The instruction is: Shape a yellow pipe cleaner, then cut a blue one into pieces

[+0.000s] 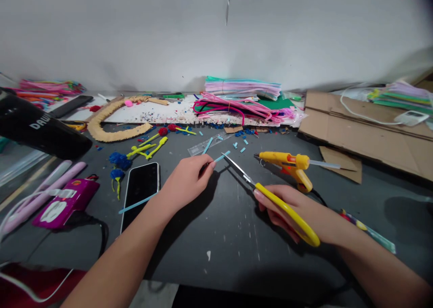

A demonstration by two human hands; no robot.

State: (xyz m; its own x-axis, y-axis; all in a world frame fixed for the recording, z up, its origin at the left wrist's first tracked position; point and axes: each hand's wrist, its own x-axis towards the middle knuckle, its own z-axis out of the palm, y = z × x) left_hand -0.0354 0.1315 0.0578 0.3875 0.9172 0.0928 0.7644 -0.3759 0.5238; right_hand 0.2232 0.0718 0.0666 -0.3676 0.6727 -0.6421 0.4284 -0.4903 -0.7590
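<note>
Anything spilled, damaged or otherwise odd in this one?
Mostly untidiness: colored crumbs are scattered across the white sheet at the back, like uncleared scraps. The dark tabletop has pale streaks and a white fleck, and the wall bears a thin mark; I can't tell whether these are damage.

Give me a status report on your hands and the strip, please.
Left hand: pinching blue strip. Right hand: holding scissors, tips by strip's end. Glue gun lies just beyond right hand, clear of blades.
</note>
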